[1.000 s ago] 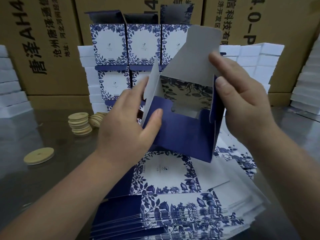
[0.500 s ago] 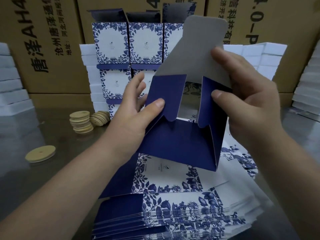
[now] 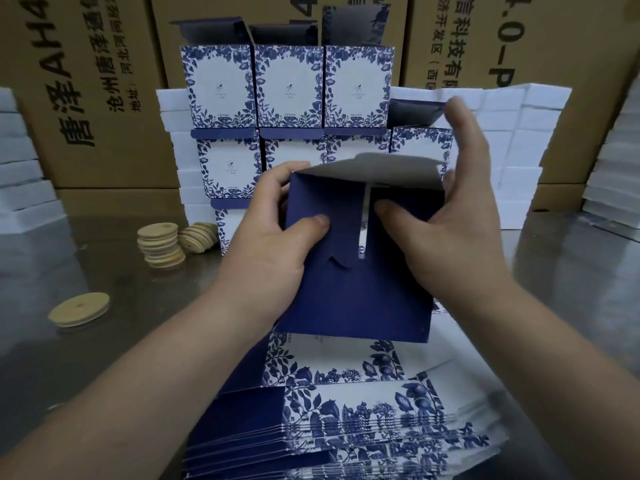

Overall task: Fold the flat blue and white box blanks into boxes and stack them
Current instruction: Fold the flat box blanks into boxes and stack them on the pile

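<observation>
- Head view has the half-folded box (image 3: 356, 299) held up between our two hands, above the pile of flat blanks (image 3: 346, 427) and in front of the finished boxes (image 3: 287, 84).
- Our left hand (image 3: 273, 244) grips its upper left corner — thumb pressed flat on the left inner flap, the other fingers curled round the edge behind.
- Our right hand (image 3: 450, 230) pinches the right side: thumb bent across the right inner flap, fingers reaching up behind the grey top flap.
- Card is smooth and matt — deep navy on the faces toward us, plain grey under the top flap; the two inner flaps meet at a narrow slit.
- Its flapped end is turned toward us and upward; its length runs nearly upright in the picture.
- Blanks lie fanned, blue leaves printed on white.
- Round wooden discs (image 3: 159, 244) sit stacked on the shiny table (image 3: 104, 358) to the left, with brown cartons (image 3: 104, 98) behind.
</observation>
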Demonstrator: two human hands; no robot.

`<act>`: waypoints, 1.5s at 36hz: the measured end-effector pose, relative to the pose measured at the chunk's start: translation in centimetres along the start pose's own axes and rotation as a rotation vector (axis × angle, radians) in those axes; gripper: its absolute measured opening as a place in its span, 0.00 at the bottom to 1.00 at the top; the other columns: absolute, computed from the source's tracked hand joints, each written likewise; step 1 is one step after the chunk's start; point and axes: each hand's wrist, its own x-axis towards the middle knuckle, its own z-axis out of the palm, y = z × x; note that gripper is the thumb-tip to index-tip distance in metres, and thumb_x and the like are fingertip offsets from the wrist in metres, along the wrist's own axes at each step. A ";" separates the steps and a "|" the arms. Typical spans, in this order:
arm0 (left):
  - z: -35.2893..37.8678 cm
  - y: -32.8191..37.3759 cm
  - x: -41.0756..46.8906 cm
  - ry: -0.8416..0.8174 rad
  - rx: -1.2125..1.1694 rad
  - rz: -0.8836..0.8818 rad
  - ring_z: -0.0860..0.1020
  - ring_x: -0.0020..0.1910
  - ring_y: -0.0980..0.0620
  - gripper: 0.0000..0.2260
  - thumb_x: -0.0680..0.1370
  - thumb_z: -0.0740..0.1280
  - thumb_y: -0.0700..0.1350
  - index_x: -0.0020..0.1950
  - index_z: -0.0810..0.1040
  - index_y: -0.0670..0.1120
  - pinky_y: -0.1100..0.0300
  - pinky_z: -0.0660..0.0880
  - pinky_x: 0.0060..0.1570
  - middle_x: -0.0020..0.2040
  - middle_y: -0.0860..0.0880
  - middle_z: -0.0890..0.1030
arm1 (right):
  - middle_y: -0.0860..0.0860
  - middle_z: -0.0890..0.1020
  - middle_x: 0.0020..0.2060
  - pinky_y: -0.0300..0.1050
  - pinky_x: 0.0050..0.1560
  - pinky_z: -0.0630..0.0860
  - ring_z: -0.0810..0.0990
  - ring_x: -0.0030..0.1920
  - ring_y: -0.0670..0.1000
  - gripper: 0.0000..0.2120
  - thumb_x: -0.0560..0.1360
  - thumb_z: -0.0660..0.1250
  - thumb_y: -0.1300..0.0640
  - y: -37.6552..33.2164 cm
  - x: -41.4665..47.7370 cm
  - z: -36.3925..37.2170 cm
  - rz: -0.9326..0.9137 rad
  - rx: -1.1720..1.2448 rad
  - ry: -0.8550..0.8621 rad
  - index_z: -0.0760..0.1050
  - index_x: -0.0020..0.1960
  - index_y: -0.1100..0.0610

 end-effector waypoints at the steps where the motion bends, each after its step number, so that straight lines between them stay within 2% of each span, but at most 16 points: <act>1: 0.0 -0.1 0.0 0.021 0.025 0.013 0.81 0.45 0.59 0.16 0.74 0.65 0.37 0.53 0.73 0.59 0.63 0.78 0.40 0.44 0.62 0.81 | 0.35 0.61 0.67 0.33 0.70 0.57 0.60 0.70 0.36 0.36 0.66 0.68 0.55 -0.1 -0.2 0.3 0.073 0.004 0.030 0.53 0.67 0.38; 3: -0.2 -0.1 0.2 0.070 0.062 0.015 0.80 0.46 0.59 0.18 0.76 0.64 0.34 0.51 0.74 0.59 0.61 0.79 0.44 0.44 0.62 0.81 | 0.30 0.63 0.59 0.28 0.64 0.61 0.64 0.60 0.28 0.41 0.62 0.70 0.49 -0.1 -0.3 0.8 0.261 0.062 0.079 0.55 0.71 0.40; 5: -0.2 -0.2 0.3 0.117 0.053 -0.001 0.80 0.48 0.56 0.18 0.76 0.63 0.34 0.50 0.74 0.59 0.57 0.78 0.46 0.45 0.59 0.80 | 0.32 0.70 0.57 0.35 0.61 0.69 0.71 0.56 0.31 0.42 0.60 0.70 0.47 0.0 -0.2 1.0 0.402 0.108 0.048 0.59 0.72 0.46; 8: 0.1 0.0 0.5 0.157 0.025 -0.008 0.78 0.53 0.49 0.16 0.76 0.63 0.33 0.51 0.73 0.56 0.53 0.78 0.50 0.49 0.53 0.79 | 0.40 0.81 0.49 0.40 0.48 0.74 0.79 0.48 0.39 0.27 0.60 0.69 0.45 -0.1 -0.1 1.0 0.429 0.087 -0.021 0.73 0.59 0.47; 11: -0.2 0.4 0.8 0.201 -0.004 -0.004 0.79 0.51 0.51 0.15 0.76 0.63 0.33 0.51 0.72 0.54 0.57 0.78 0.49 0.49 0.52 0.78 | 0.37 0.81 0.43 0.35 0.42 0.73 0.79 0.44 0.35 0.18 0.61 0.68 0.49 -0.1 -0.4 1.2 0.392 0.150 -0.098 0.73 0.51 0.42; 15: -0.7 0.7 1.1 0.238 -0.044 0.011 0.79 0.46 0.50 0.17 0.77 0.62 0.32 0.51 0.72 0.56 0.56 0.78 0.45 0.50 0.48 0.78 | 0.41 0.82 0.49 0.43 0.48 0.77 0.80 0.49 0.43 0.27 0.63 0.65 0.56 0.2 -0.5 1.4 0.342 0.267 -0.196 0.70 0.61 0.41; 18: -0.6 0.9 0.8 0.204 -0.031 0.056 0.78 0.54 0.48 0.20 0.77 0.59 0.31 0.54 0.72 0.57 0.54 0.77 0.53 0.58 0.46 0.78 | 0.43 0.80 0.55 0.46 0.53 0.76 0.79 0.54 0.45 0.33 0.64 0.64 0.57 0.3 -0.4 1.4 0.343 0.328 -0.185 0.66 0.69 0.43; 20: -0.6 0.9 0.7 0.182 -0.043 0.090 0.78 0.55 0.51 0.21 0.77 0.58 0.30 0.54 0.73 0.56 0.57 0.76 0.54 0.57 0.49 0.78 | 0.42 0.77 0.61 0.48 0.60 0.74 0.77 0.59 0.44 0.35 0.66 0.64 0.57 0.5 -0.4 1.3 0.344 0.355 -0.169 0.62 0.71 0.41; 24: -0.7 0.9 0.7 0.155 -0.090 0.110 0.77 0.52 0.53 0.20 0.75 0.57 0.29 0.52 0.75 0.54 0.57 0.75 0.55 0.55 0.49 0.78 | 0.32 0.79 0.54 0.35 0.50 0.75 0.78 0.55 0.39 0.26 0.69 0.62 0.59 0.5 -0.3 1.1 0.290 0.437 -0.146 0.68 0.61 0.35; 29: -0.8 1.0 0.7 0.124 -0.137 0.086 0.79 0.49 0.58 0.21 0.76 0.56 0.28 0.44 0.79 0.52 0.66 0.74 0.48 0.49 0.55 0.81 | 0.35 0.82 0.47 0.31 0.42 0.75 0.81 0.47 0.38 0.20 0.76 0.60 0.65 0.2 -0.4 1.0 0.337 0.514 -0.126 0.71 0.57 0.40; 33: -0.8 1.0 0.6 0.132 -0.120 0.042 0.74 0.63 0.55 0.19 0.74 0.59 0.35 0.35 0.83 0.54 0.59 0.70 0.63 0.57 0.57 0.78 | 0.33 0.82 0.42 0.31 0.38 0.75 0.81 0.42 0.38 0.18 0.73 0.59 0.59 0.0 -0.3 0.9 0.362 0.506 -0.130 0.72 0.53 0.36; 36: -0.8 1.2 0.2 0.094 -0.045 0.042 0.70 0.67 0.55 0.13 0.68 0.59 0.42 0.36 0.83 0.54 0.50 0.63 0.70 0.59 0.59 0.76 | 0.34 0.81 0.43 0.34 0.43 0.76 0.81 0.45 0.40 0.17 0.69 0.57 0.54 0.0 -0.2 0.8 0.359 0.520 -0.140 0.72 0.52 0.36; 39: -0.7 1.4 0.0 0.086 0.160 0.092 0.68 0.69 0.54 0.09 0.67 0.63 0.43 0.41 0.77 0.56 0.46 0.61 0.70 0.64 0.58 0.71 | 0.32 0.80 0.43 0.36 0.48 0.75 0.80 0.47 0.40 0.19 0.67 0.62 0.55 -0.2 -0.3 0.9 0.288 0.454 -0.151 0.70 0.55 0.37; 44: -0.5 1.4 -0.1 0.037 0.411 0.120 0.65 0.69 0.59 0.13 0.66 0.65 0.44 0.46 0.69 0.59 0.52 0.63 0.69 0.61 0.65 0.65 | 0.36 0.77 0.50 0.41 0.45 0.76 0.79 0.46 0.40 0.25 0.63 0.66 0.55 0.0 -0.6 1.1 0.252 0.338 -0.142 0.66 0.54 0.33; 48: -0.5 1.6 -0.1 -0.005 0.436 0.129 0.71 0.57 0.64 0.18 0.67 0.65 0.44 0.51 0.66 0.61 0.61 0.69 0.62 0.57 0.64 0.68 | 0.32 0.77 0.44 0.40 0.42 0.75 0.79 0.42 0.39 0.24 0.63 0.66 0.56 0.1 -0.6 1.0 0.248 0.313 -0.142 0.66 0.54 0.36; 54: -0.6 1.7 -0.1 -0.007 0.491 0.127 0.71 0.60 0.63 0.23 0.67 0.65 0.46 0.56 0.62 0.68 0.60 0.70 0.63 0.62 0.60 0.69 | 0.30 0.78 0.43 0.43 0.45 0.79 0.80 0.44 0.39 0.24 0.64 0.66 0.57 -0.2 -0.8 1.1 0.208 0.263 -0.135 0.65 0.55 0.38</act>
